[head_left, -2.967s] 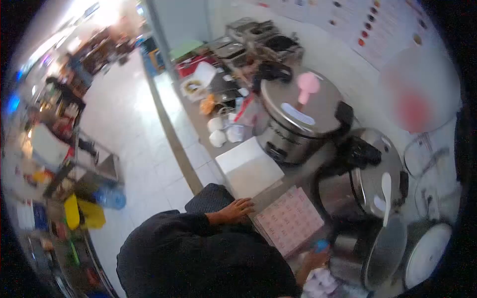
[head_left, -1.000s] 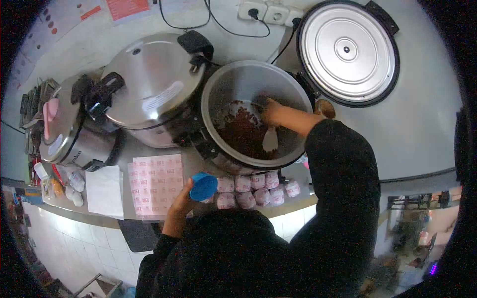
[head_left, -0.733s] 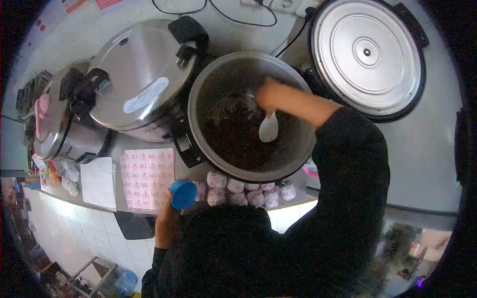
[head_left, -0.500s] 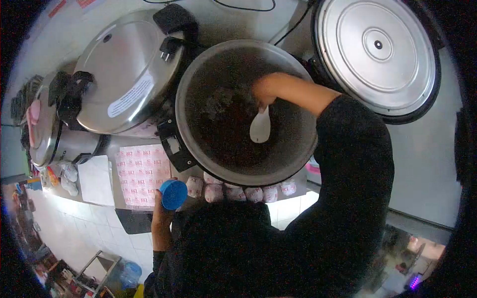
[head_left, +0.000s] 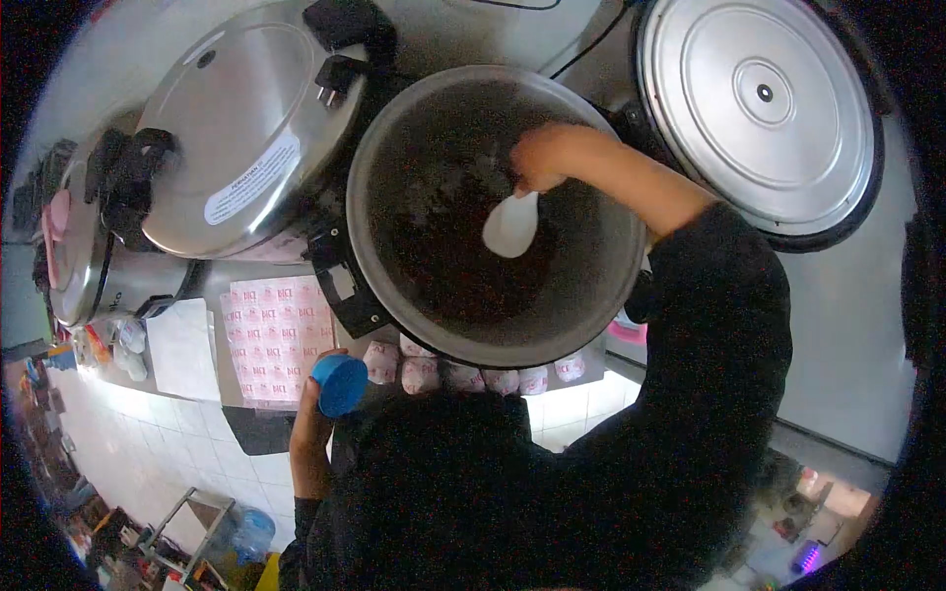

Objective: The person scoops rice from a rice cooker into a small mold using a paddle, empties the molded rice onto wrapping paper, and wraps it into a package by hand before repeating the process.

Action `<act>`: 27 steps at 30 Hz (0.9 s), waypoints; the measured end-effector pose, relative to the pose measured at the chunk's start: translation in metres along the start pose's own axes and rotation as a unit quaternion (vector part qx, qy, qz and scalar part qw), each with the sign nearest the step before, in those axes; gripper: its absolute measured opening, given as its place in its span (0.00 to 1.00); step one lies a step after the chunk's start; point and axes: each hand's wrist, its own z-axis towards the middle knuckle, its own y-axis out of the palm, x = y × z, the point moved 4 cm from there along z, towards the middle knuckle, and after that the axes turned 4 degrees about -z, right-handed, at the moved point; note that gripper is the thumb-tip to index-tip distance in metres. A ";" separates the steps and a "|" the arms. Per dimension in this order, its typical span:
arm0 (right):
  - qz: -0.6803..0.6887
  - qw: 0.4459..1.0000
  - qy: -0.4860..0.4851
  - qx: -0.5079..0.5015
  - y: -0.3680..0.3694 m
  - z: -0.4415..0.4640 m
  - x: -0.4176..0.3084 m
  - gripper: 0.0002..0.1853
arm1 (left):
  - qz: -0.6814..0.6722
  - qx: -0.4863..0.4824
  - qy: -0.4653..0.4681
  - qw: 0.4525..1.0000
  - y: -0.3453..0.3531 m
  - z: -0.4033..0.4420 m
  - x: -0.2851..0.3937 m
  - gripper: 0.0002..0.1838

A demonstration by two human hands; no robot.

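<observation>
My right hand (head_left: 544, 158) is closed around the handle of a white rice paddle (head_left: 510, 227), which hangs blade-down inside a large open rice cooker (head_left: 370, 286). Dark contents lie low in the cooker; their kind is too dim to make out. To the left, in front of the counter, my left hand (head_left: 317, 386) grips a small blue bowl (head_left: 341, 385). Beside that bowl, several paper-wrapped bundles (head_left: 421, 374) with red print sit in rows along the cooker's front side. The cooker's round metal lid (head_left: 709, 128) stands raised at the right.
A stack of printed wrapping paper (head_left: 276, 335) and a white sheet (head_left: 185, 350) lie on the counter at left. Another large cooker with a closed steel lid (head_left: 246, 128) stands behind them, and a smaller cooker (head_left: 123, 286) is further left. A power plug (head_left: 335, 79) rests near the steel lid.
The paddle has risen slightly and tilted to the left in my right hand. My left hand still holds the blue bowl, and the camera view has shifted a little.
</observation>
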 end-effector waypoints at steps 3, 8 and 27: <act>0.040 0.999 -0.013 0.031 0.025 0.034 -0.006 0.26 | -0.019 0.002 0.016 1.000 -0.006 0.002 -0.002 0.50; 0.003 0.999 -0.018 0.029 0.054 0.094 -0.016 0.25 | -0.030 -0.063 0.013 0.997 -0.014 0.002 -0.008 0.50; -0.196 0.947 -0.160 0.196 0.078 0.076 -0.010 0.16 | -0.028 0.049 0.086 0.995 -0.037 -0.034 -0.014 0.41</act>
